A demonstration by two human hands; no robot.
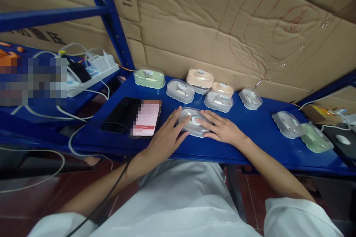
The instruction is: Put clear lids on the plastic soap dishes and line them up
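Note:
A grey oval case with a clear cover and a round label (196,127) lies on the blue table (178,149) in front of me. Around its left end rests my left hand (169,133), fingers spread, with the index finger reaching onto the top. From the other side my right hand (222,127) touches the same case, its fingers apart over the cover and right end. Both hands lie on the case without wrapping round it. Part of its top and edges is hidden under the fingers.
Behind stand a green case (149,79), a peach case (200,77) and several grey ones. A lit phone (146,118) and a black object (119,114) lie left. Another green case (317,138) is far right. Cardboard (194,18) rises behind; a power strip (94,77) sits left.

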